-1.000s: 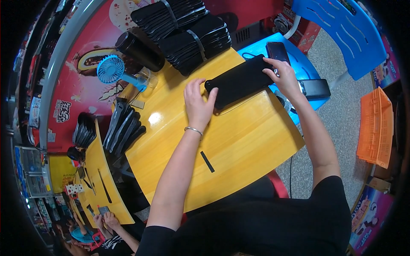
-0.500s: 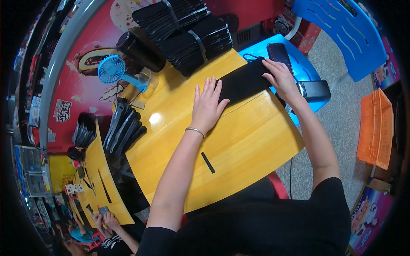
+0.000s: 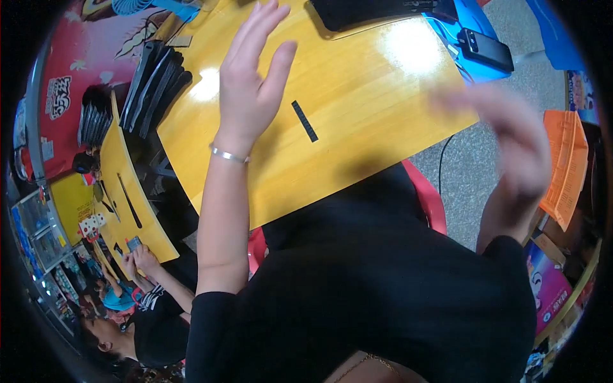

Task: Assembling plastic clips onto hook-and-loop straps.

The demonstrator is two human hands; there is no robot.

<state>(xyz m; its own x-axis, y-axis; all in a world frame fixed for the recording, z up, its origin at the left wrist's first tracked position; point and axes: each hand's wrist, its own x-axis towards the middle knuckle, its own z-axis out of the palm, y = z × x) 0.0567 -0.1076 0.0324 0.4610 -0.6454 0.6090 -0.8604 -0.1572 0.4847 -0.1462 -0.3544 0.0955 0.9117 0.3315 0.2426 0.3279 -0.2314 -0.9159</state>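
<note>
Head view: the slim black strip (image 3: 304,120) lies slantwise, right of the nearer, spread, empty left hand (image 3: 248,86); blurred right hand's (image 3: 511,124) grip unclear.

a silver bangle (image 3: 228,154) and gold chain (image 3: 370,357) accompany a black short-sleeved top (image 3: 357,287).

Left hand (image 3: 248,86): I see it open, fingers (image 3: 251,39) extended, thumb (image 3: 279,67) spread.
Left forearm (image 3: 222,217): near vertical.
Right hand (image 3: 514,124): blurred to me, fingers pointing left.

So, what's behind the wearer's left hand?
The yellow table shows on both sides of the left hand, with a short black strip lying to its right. Whatever sits directly behind the hand is covered.
</note>
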